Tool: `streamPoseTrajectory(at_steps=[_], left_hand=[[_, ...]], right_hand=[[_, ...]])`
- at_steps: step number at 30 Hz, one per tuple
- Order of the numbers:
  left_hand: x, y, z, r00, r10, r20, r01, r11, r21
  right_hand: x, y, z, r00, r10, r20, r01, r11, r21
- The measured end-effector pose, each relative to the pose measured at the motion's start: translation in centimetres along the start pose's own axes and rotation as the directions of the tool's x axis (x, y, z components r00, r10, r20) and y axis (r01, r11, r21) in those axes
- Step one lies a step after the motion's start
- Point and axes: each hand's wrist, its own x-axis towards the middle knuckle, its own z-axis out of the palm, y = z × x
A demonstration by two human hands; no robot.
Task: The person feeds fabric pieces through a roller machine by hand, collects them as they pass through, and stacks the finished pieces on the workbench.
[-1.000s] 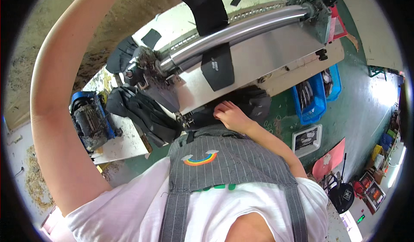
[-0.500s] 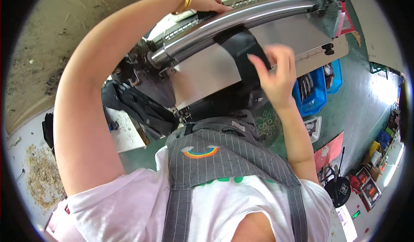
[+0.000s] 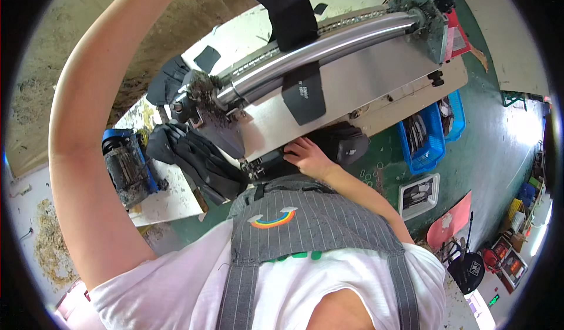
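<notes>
A black fabric strip (image 3: 304, 95) passes through the machine beneath its shiny steel roller (image 3: 329, 43). Its near end lies flat on the metal plate (image 3: 370, 74), and the far part stretches up past the top edge. My left arm reaches far out over the machine; its wrist shows at the top edge, but the hand is beyond the picture. My right hand (image 3: 309, 158) is below the plate's front edge, fingers bent and slightly apart, touching dark pieces (image 3: 273, 161) near my apron. A black bag-like item (image 3: 351, 145) lies just right of it.
Blue baskets (image 3: 424, 142) with dark pieces stand on the green floor at right, near a white tray (image 3: 418, 196). Black cloth (image 3: 194, 156) hangs over the white table at left, beside a lint-covered blue device (image 3: 126, 168). Small black scraps (image 3: 207, 59) lie behind the machine.
My right hand has left the black strip and moved down to the dark pieces below the plate. My left hand has gone from the roller to beyond the top edge. The strip extends farther behind the roller.
</notes>
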Motion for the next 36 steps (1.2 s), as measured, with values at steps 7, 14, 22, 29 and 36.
streamPoseTrajectory(at_steps=[7,14,22,29,36], left_hand=[[-0.2,1.2,-4.4,0.98,-0.151,-0.131,0.199,0.786,0.585],[1.5,-7.2,12.1,0.879,-0.291,0.379,0.157,0.925,0.346],[0.8,-8.4,9.4,0.91,-0.345,0.228,0.322,0.937,0.135],[0.4,-3.8,1.7,0.998,0.006,-0.057,-0.002,0.998,0.069],[-0.4,3.3,-7.4,0.998,-0.069,0.017,0.054,0.896,0.441]], right_hand=[[-0.8,-4.3,-14.8,0.643,0.724,-0.248,-0.591,0.676,0.441],[6.1,1.1,-16.3,0.511,0.794,-0.329,-0.567,0.599,0.566],[0.7,-0.6,-2.9,0.973,0.225,0.049,-0.224,0.974,-0.025],[0.2,0.0,1.6,0.977,-0.026,0.213,0.04,0.997,-0.06],[0.1,-4.1,-9.4,0.906,0.383,-0.183,-0.337,0.911,0.238]])
